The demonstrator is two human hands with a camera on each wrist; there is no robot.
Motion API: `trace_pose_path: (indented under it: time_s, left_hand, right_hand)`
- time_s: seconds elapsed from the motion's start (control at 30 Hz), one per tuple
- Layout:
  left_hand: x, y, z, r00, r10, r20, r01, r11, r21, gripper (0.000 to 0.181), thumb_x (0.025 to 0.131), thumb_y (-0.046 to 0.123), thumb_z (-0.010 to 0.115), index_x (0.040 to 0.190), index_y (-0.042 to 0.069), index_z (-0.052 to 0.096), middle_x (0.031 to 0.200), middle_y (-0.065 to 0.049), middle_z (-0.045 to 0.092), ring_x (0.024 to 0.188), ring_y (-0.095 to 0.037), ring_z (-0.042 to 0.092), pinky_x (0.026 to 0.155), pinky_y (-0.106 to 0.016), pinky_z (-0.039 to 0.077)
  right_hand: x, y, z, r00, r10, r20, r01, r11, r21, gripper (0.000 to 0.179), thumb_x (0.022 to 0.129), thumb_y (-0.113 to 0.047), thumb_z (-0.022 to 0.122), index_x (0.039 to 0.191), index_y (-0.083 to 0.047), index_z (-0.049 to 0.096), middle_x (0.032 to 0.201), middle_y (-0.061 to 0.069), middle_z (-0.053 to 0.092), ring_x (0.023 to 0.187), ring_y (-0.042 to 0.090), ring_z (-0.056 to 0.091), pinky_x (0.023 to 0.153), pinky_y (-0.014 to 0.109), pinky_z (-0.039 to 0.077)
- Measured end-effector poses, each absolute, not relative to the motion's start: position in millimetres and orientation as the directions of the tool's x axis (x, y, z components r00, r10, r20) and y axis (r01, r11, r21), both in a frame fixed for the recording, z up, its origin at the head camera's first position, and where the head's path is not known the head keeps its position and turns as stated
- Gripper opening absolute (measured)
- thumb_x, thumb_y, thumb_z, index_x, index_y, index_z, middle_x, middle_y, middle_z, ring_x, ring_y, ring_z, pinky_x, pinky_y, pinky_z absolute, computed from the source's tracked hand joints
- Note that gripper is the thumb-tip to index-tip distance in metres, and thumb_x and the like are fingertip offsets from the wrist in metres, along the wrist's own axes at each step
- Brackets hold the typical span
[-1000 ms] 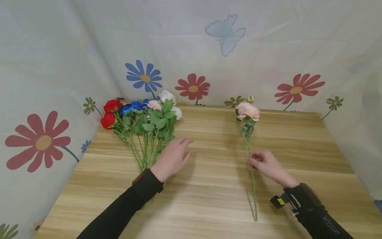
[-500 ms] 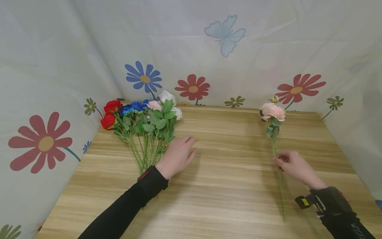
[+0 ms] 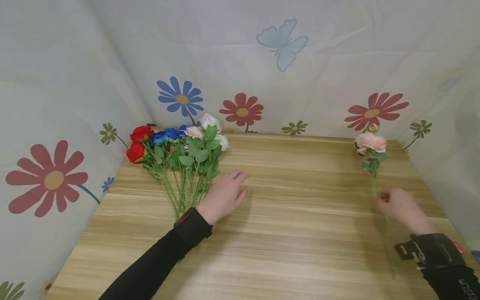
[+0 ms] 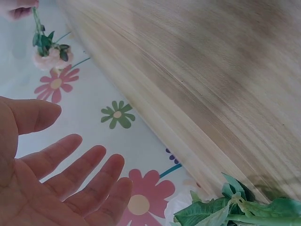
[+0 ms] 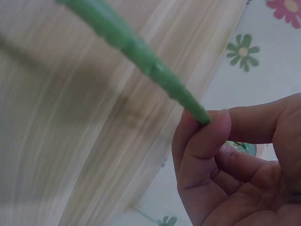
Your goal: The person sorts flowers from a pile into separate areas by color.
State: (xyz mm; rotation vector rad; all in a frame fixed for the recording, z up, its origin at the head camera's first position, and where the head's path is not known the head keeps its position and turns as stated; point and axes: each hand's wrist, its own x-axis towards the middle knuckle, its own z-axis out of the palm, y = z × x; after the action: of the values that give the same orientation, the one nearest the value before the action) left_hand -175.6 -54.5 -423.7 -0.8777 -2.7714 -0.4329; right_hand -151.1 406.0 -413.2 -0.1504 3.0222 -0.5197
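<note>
In the head view, my right hand pinches the green stem of a pale pink artificial flower between thumb and fingers, at the right side of the table. The right wrist view shows that stem slanting up and left out of the pinch. My left hand hovers at the right edge of a bunch of flowers, its fingers relaxed and holding nothing. Red, blue, pink and white blooms make up this bunch, with its leafy stems gathered toward the near side. The left forearm hides the stems' lower ends.
The wooden table has a back edge close to a pale curtain printed with flowers and a butterfly. More of the same curtain hangs along the left and right sides.
My right hand has carried the pink flower rightward across the table. The left hand has shifted slightly right, then stayed still. The bunch of flowers has not moved.
</note>
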Motion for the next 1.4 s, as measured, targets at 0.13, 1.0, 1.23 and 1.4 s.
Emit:
trace_pose_path:
  time_s: [0.13, 1.0, 1.23, 1.4]
  left_hand:
    - [-175, -54, -423, -0.809, 0.524, 0.267, 0.581, 0.782, 0.226, 0.039, 0.096, 0.024, 0.054, 0.130, 0.006, 0.053, 0.125, -0.011, 0.057, 0.113, -0.025, 0.055, 0.096, -0.039, 0.045]
    - [-174, -54, -425, -0.805, 0.524, 0.279, 0.587, 0.774, 0.237, 0.037, 0.096, 0.024, 0.054, 0.128, 0.005, 0.055, 0.123, -0.011, 0.058, 0.110, -0.025, 0.056, 0.092, -0.039, 0.047]
    - [-174, -54, -426, -0.806, 0.528, 0.269, 0.586, 0.776, 0.233, 0.037, 0.096, 0.024, 0.053, 0.128, 0.006, 0.055, 0.124, -0.011, 0.058, 0.112, -0.025, 0.055, 0.094, -0.039, 0.046]
    - [-174, -55, -426, -0.809, 0.529, 0.258, 0.584, 0.776, 0.240, 0.038, 0.096, 0.024, 0.053, 0.129, 0.005, 0.055, 0.125, -0.011, 0.057, 0.113, -0.025, 0.055, 0.095, -0.039, 0.045]
  right_hand:
    - [-151, 416, -413, -0.994, -0.070, -0.089, -0.043, 0.960, -0.275, 0.027, 0.088, -0.015, 0.055, 0.077, 0.008, 0.061, 0.065, 0.013, 0.059, 0.056, 0.023, 0.050, 0.048, 0.036, 0.040]
    - [-162, 436, -435, -0.988, -0.042, -0.151, -0.002, 0.968, -0.252, 0.020, 0.081, -0.016, 0.061, 0.065, -0.006, 0.053, 0.063, 0.005, 0.047, 0.058, 0.022, 0.043, 0.050, 0.033, 0.035]
    - [-163, 435, -430, -0.979, -0.020, -0.205, 0.032, 0.969, -0.245, 0.027, 0.083, -0.022, 0.063, 0.077, 0.003, 0.060, 0.073, 0.015, 0.056, 0.064, 0.028, 0.050, 0.054, 0.038, 0.041]
    - [-164, 435, -430, -0.973, -0.013, -0.229, 0.046, 0.967, -0.250, 0.032, 0.084, -0.025, 0.063, 0.082, 0.007, 0.061, 0.077, 0.018, 0.058, 0.066, 0.028, 0.051, 0.054, 0.038, 0.042]
